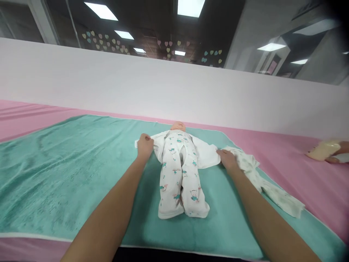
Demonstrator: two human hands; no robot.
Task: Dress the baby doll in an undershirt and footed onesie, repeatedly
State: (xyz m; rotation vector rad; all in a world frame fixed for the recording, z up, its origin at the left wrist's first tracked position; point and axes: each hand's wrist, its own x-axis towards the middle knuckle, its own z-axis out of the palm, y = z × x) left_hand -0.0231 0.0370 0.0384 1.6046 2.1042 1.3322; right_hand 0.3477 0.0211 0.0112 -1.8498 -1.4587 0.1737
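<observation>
A baby doll (178, 126) lies on its back, its head toward the wall. It wears white patterned pants (172, 174) that reach up its body and a white top (204, 151) spread out to both sides. Pinched between the fingers of my left hand (145, 146) is the left-side part of the top. On the other side, my right hand (227, 158) grips the right-side edge of the same top. The doll's arms and hands are hidden by cloth.
A green towel (68, 174) lies under the doll, over a pink cover (275, 153). Crumpled pale clothes (280, 196) lie to the right. At the far right, another person's hand (340, 148) touches a yellowish object (323, 150). A white wall (163, 91) rises behind.
</observation>
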